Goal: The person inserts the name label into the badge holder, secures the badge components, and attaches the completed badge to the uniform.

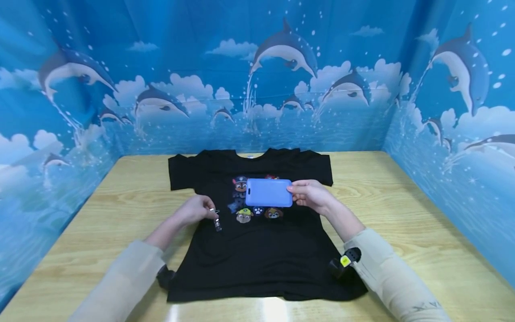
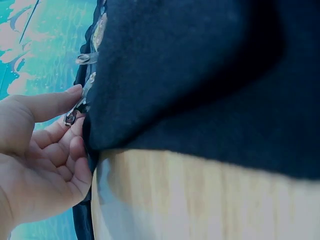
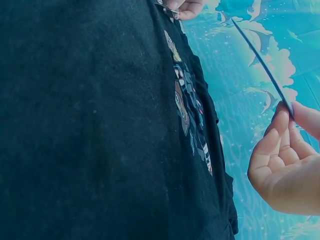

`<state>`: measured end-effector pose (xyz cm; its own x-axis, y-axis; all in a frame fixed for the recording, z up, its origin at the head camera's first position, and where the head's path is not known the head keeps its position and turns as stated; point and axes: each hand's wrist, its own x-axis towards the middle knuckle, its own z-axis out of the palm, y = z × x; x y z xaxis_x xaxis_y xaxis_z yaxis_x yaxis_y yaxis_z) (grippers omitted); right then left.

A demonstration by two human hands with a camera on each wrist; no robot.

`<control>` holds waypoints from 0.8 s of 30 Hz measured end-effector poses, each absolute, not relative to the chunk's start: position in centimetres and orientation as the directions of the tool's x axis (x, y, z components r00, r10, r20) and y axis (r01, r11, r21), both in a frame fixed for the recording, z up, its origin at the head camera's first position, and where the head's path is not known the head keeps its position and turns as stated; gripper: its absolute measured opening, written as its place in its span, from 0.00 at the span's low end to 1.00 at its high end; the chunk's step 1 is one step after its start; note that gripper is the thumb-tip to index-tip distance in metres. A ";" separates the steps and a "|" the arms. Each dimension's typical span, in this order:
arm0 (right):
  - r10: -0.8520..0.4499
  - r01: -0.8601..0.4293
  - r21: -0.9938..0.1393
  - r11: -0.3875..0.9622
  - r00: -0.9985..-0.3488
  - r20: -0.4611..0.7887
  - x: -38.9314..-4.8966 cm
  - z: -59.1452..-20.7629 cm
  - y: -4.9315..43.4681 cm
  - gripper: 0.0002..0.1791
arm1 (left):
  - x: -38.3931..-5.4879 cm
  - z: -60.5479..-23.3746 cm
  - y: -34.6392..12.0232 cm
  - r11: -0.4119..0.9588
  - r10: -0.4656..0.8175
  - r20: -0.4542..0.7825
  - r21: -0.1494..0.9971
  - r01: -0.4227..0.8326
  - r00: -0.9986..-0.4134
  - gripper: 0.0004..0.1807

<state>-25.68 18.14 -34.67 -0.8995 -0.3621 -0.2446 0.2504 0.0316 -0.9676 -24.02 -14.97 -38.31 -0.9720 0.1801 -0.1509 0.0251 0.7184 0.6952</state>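
Between thumb and fingers my right hand (image 1: pixel 311 195) pinches a flat blue card holder (image 1: pixel 267 192) by its right end, above the print of a black T-shirt (image 1: pixel 249 255). A small slot shows near the holder's left end. In the right wrist view the holder (image 3: pixel 265 67) appears edge-on as a thin line. My left hand (image 1: pixel 200 208) pinches a small badge clip (image 1: pixel 217 223), metal with a clear strap, over the shirt's left side. The left wrist view shows the clip (image 2: pixel 70 118) at the fingertips of the left hand (image 2: pixel 45 145). Clip and holder are apart.
The T-shirt lies spread on a wooden table (image 1: pixel 402 214), neck toward the back, with cartoon dog faces (image 1: pixel 243 216) on its chest. A blue curtain (image 1: pixel 201 44) printed with dolphins encloses the back and sides. Dark wrist devices (image 1: pixel 337 268) sit at both cuffs.
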 end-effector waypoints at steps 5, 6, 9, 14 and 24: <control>-0.362 0.255 -0.967 0.028 -0.899 -0.247 -25.7 -34.6 18.2 0.07 | -23.9 -37.9 -15.3 0.721 0.215 -0.109 0.688 0.083 -0.971 0.07; -0.363 0.257 -0.966 0.027 -0.898 -0.249 -25.7 -34.7 18.2 0.07 | -23.8 -37.9 -15.4 0.723 0.217 -0.105 0.685 0.088 -0.971 0.07; -0.367 0.259 -0.965 0.032 -0.895 -0.252 -25.8 -34.8 18.2 0.07 | -23.7 -37.7 -15.4 0.723 0.215 -0.100 0.685 0.089 -0.972 0.06; -0.368 0.261 -0.964 0.043 -0.893 -0.258 -25.7 -35.0 18.3 0.06 | -23.4 -37.2 -15.5 0.693 0.180 -0.091 0.719 0.060 -0.980 0.06; -0.398 0.237 -0.969 0.065 -0.885 -0.243 -25.8 -35.2 18.3 0.05 | -23.4 -35.6 -14.6 0.547 0.042 -0.103 0.834 -0.063 -0.994 0.10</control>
<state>-25.75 18.28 -35.18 -0.8846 -0.3981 -0.2428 0.2367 0.0653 -0.9694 -23.36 -14.61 -35.56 -0.9938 0.0416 -0.1029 -0.0634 0.5474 0.8345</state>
